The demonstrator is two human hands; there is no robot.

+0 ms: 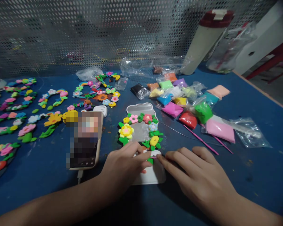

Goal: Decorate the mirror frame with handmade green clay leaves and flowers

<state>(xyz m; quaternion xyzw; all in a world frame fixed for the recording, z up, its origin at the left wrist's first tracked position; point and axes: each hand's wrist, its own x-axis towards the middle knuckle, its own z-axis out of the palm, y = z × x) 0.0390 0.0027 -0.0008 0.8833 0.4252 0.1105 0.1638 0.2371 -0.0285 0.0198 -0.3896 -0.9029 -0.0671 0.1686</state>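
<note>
A white-framed mirror [141,133] with a wavy top lies in front of me, ringed with clay flowers and leaves. Among them are a yellow flower [126,131], a pink flower [133,118] and a yellow oval piece [155,141]. My left hand [128,164] rests over the mirror's lower left, fingers bent and closed near a thin pink strip [153,157]; what they pinch is hidden. From the right, my right hand [198,172] reaches in, its index fingertip touching the mirror's lower part beside the strip. Its fingers are stretched forward and slightly apart.
Several bagged clay pieces [172,110] and two pink sticks [201,139] lie right. A charging phone [85,141], a white earbud case [100,110] and flowered clay rings [53,97] are left. A tall bottle [205,40] stands by the perforated metal panel [85,34].
</note>
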